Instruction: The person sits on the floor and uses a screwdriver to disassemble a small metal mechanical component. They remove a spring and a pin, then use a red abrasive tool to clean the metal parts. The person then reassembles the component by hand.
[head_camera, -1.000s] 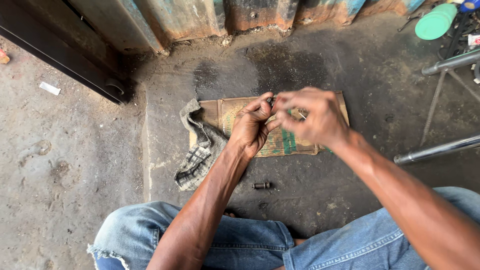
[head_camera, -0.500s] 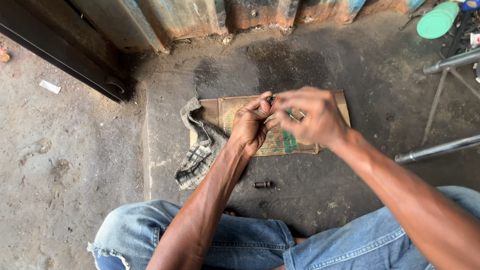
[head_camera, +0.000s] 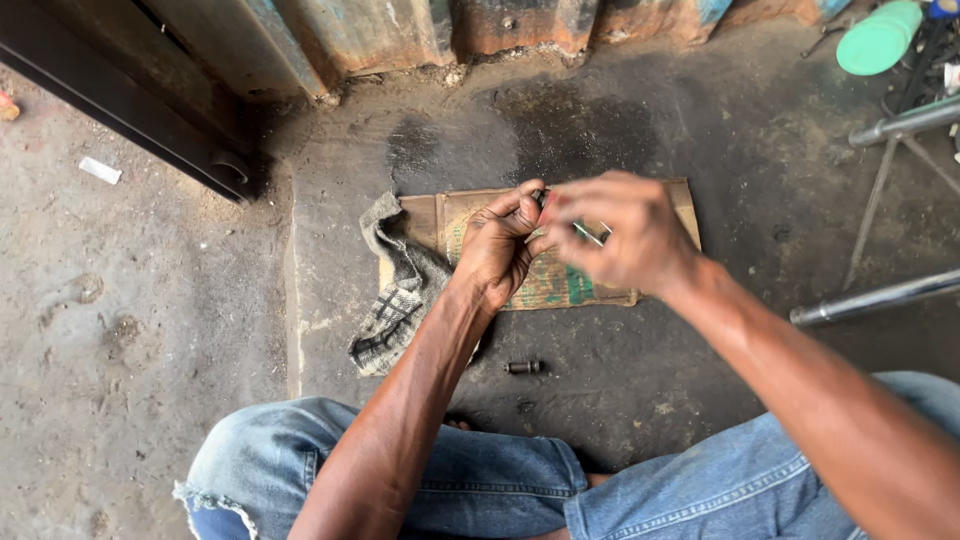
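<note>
A small metal part (head_camera: 588, 232) is held between the two hands, above a piece of flattened cardboard (head_camera: 560, 285) that lies on the concrete floor (head_camera: 700, 150). The left hand (head_camera: 497, 250) is closed into a loose fist, and its thumb and first finger are pinched at the near end of the part. The fingers (head_camera: 575, 215) of the right hand (head_camera: 625, 235) are curled narrow around the other end, so the part is gripped from both sides. Only a short silver stretch of it is seen between the fingers; what kind of part it is cannot be told.

The long axis of the part seems to run from the left fingers toward the right fingers, slightly downward to the right. The part lies directly at the fingertips of both hands, and neither hand is clearly nearer to it than the other, because both are touching it. More of it is covered by the right hand.

Below the fingers, toward the knees, a small dark bolt-like piece (head_camera: 525, 367) lies on the floor, well apart from both hands; the left hand is the nearer one to it. Just beside the left wrist, a checked rag (head_camera: 400, 290) is spread partly over the cardboard edge. Far to the right of the right fingers, metal tubes (head_camera: 880, 295) are seen, and a green round lid (head_camera: 878, 40) lies beyond them.
</note>
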